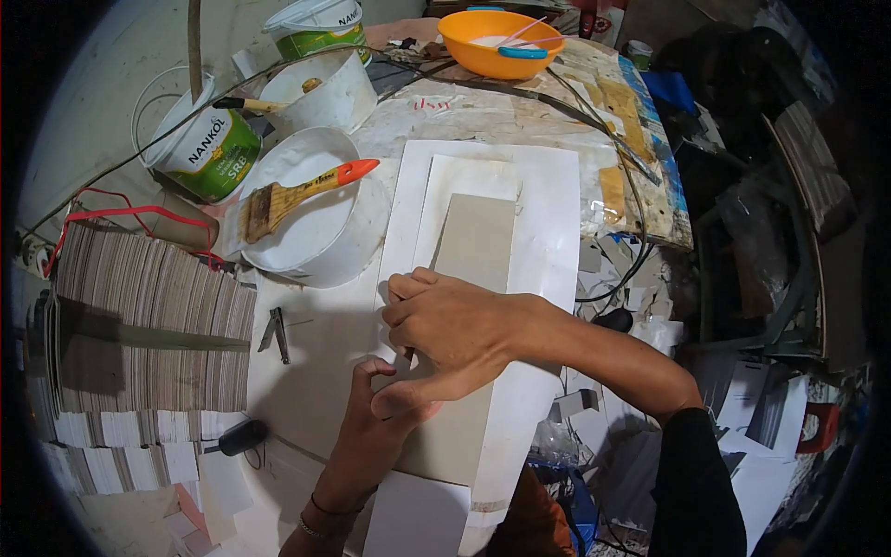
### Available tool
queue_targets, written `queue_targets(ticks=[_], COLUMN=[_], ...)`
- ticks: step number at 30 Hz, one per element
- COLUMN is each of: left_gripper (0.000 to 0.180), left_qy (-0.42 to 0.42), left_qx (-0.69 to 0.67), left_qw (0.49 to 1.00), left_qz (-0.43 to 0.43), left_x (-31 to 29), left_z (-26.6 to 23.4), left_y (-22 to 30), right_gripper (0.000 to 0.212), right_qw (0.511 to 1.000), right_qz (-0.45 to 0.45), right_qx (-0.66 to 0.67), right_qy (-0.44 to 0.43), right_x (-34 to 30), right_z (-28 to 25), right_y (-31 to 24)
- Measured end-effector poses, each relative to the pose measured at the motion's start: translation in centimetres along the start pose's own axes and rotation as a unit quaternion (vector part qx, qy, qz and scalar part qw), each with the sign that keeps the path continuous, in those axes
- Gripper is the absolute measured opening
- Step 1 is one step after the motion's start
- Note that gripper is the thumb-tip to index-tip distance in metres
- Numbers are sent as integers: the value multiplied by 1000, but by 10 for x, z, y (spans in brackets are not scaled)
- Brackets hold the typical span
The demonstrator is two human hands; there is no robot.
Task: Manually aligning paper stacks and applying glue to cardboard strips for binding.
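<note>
A long grey cardboard strip (pixel 478 237) lies lengthwise on white paper sheets (pixel 552 213) in front of me. My right hand (pixel 455 320) reaches across from the right over the strip, its fingers curled at the strip's left edge. Below it, my left hand (pixel 376 408) has a bent index finger and presses close to the right thumb. Both hands look closed; a small dark gap shows between them, and what they pinch is hidden. Under the strip's near end sits a white card (pixel 418 520).
Left of the sheets stands a white bucket of white paste (pixel 357 232) with a flat brush (pixel 306 197) across its rim. Nearby are a nail clipper (pixel 274 336) and a strapped stack of boards (pixel 153 311). An orange basin (pixel 455 46) sits at the back; cables cross the table.
</note>
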State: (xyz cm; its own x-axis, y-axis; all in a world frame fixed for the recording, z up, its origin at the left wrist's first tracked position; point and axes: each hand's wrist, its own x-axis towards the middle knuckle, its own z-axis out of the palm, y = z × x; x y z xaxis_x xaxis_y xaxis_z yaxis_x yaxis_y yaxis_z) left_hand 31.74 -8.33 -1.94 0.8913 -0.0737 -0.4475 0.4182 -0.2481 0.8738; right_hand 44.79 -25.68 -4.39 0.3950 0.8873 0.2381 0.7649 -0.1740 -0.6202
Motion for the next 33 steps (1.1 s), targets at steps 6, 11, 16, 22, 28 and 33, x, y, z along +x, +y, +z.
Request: queue_targets(ticks=[6, 11, 16, 22, 28, 33], left_gripper=[60, 34, 29, 27, 26, 31], left_qy=[-8, -42, -28, 60, 94, 108], left_qx=[-52, -15, 312, 458, 432, 456], left_qw=[998, 999, 937, 843, 837, 817], left_qz=[-19, 12, 156, 276, 324, 336], left_x=[3, 2, 9, 3, 1, -6], left_z=[2, 1, -7, 11, 22, 17], left_y=[-2, 5, 19, 37, 35, 32], right_gripper=[82, 73, 90, 72, 50, 32], right_qw=[1000, 999, 996, 988, 933, 957], right_qz=[-11, -14, -59, -68, -161, -113], right_qx=[-1, -19, 24, 81, 204, 40], right_qy=[-9, -32, 70, 108, 251, 263], right_x=[0, -2, -4, -5, -2, -34], right_z=[-2, -1, 15, 12, 13, -6], right_y=[3, 2, 11, 14, 27, -6])
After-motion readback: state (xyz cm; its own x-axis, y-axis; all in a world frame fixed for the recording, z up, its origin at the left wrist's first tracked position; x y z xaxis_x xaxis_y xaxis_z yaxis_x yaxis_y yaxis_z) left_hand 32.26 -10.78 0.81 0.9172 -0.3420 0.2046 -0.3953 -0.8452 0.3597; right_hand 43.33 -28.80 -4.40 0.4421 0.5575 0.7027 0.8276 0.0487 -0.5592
